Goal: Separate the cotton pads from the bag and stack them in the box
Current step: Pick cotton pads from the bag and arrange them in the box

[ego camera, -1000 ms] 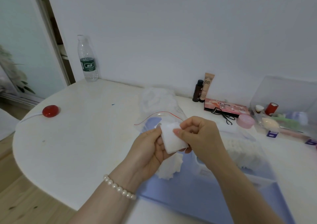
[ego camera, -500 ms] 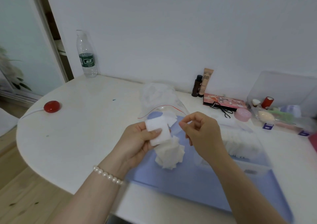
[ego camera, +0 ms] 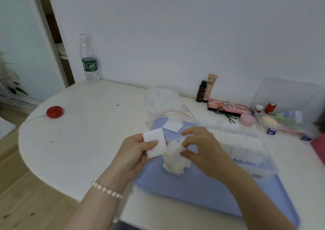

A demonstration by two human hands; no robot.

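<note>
A white square cotton pad [ego camera: 155, 142] is held flat in the left hand [ego camera: 136, 155], pinned by the thumb against the curled fingers, above the left part of a blue tray [ego camera: 193, 189] that is set at the counter's [ego camera: 84, 134] near edge. A crumpled bundle of cotton pads [ego camera: 175, 160] is pinched between thumb and fingertips of the right hand [ego camera: 202, 148], just beside the held pad; whether the bundle rests on the tray cannot be told. A pearl bracelet [ego camera: 106, 189] is worn on the left wrist. One loose pad [ego camera: 173, 125] is seen at the tray's far end, under the mouth of a clear bag with a red zip line [ego camera: 165, 106]. A clear box [ego camera: 246, 148] holding a row of white pads is placed on the tray's right side, behind the right hand. Toward the counter's far edge by the wall are recorded a water bottle [ego camera: 88, 59], a dark small bottle [ego camera: 201, 91], a BB cream tube [ego camera: 210, 87], a makeup palette [ego camera: 228, 107] and a pink round case [ego camera: 247, 120]. A red round object [ego camera: 54, 111] is placed near the left edge. A clear storage bin [ego camera: 288, 106] with assorted items is located at the far right corner.
</note>
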